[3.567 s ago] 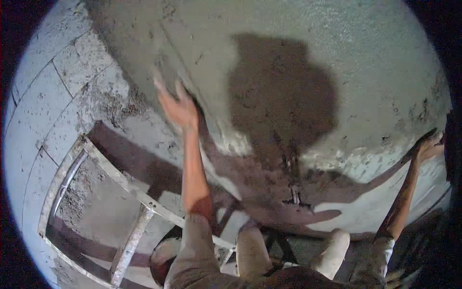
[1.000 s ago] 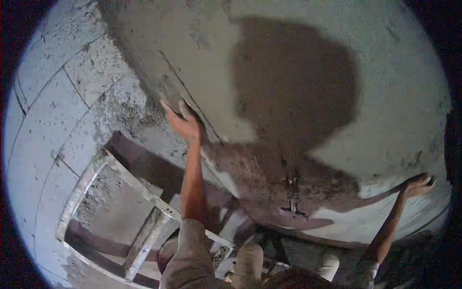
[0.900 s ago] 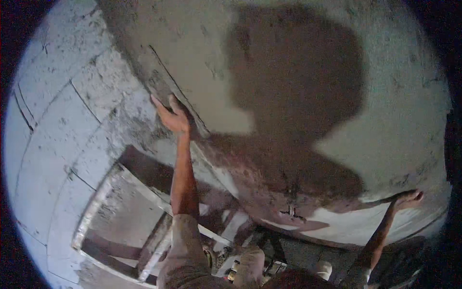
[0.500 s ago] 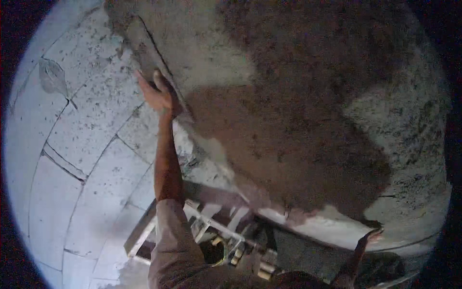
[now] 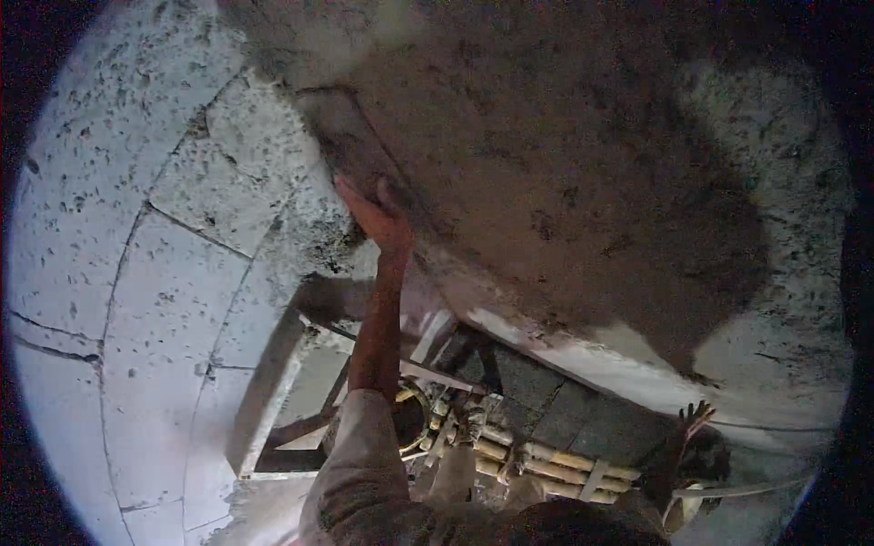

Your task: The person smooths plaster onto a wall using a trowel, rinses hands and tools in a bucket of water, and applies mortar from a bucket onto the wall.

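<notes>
My left hand point(image 5: 373, 214), fingers outstretched and thumb raised, lies against the lower part of a long, flat, grey board-like tool point(image 5: 341, 123) on the rough plastered surface point(image 5: 564, 209). The tool runs along the plaster's edge beside pale, speckled blocks point(image 5: 200, 264); whether it has a handle I cannot make out. Low on the right, my right hand point(image 5: 692, 419) has its fingers spread near the white lower band of the plaster, apparently touching nothing. A large shadow darkens much of the plaster.
Below are a metal frame point(image 5: 273, 419) at lower left, a round container point(image 5: 410, 423) with dark contents, several pale bamboo-like poles point(image 5: 564, 464) lying side by side, and dark grey paving point(image 5: 523, 391). My legs show among them, partly hidden by my body.
The view has shifted, bringing more pale blocks and the poles into sight. My right hand has moved down and left from the surface, its fingers now spreading. The shadow covers more plaster.
</notes>
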Demonstrator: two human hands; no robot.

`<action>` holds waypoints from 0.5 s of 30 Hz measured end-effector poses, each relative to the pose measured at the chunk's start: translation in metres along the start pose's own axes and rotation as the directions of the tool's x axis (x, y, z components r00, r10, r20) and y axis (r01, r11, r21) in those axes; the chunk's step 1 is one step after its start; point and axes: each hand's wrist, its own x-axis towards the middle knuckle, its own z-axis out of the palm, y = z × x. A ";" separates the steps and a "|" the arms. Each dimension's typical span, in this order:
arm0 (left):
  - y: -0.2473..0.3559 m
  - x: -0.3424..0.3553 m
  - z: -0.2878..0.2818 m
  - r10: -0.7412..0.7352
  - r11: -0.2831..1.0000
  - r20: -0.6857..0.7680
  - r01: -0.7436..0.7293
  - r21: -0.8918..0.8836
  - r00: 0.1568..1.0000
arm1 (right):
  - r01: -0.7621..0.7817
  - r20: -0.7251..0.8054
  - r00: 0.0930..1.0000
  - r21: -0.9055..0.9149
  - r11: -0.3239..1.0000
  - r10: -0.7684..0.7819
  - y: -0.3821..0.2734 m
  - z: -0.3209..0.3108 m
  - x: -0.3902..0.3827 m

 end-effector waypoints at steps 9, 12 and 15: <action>-0.018 -0.030 -0.007 0.056 0.998 0.068 -0.055 -0.016 0.996 | -0.332 -0.074 0.943 -0.274 0.903 0.324 -0.075 -0.068 -0.118; -0.057 -0.031 -0.016 0.258 0.965 0.049 -0.260 0.039 0.965 | -0.377 -0.074 0.925 -0.294 0.878 0.372 -0.085 -0.058 -0.150; -0.015 -0.014 -0.012 0.112 0.990 0.108 -0.120 0.075 0.988 | -0.429 -0.114 0.902 -0.353 0.832 0.417 -0.101 -0.088 -0.191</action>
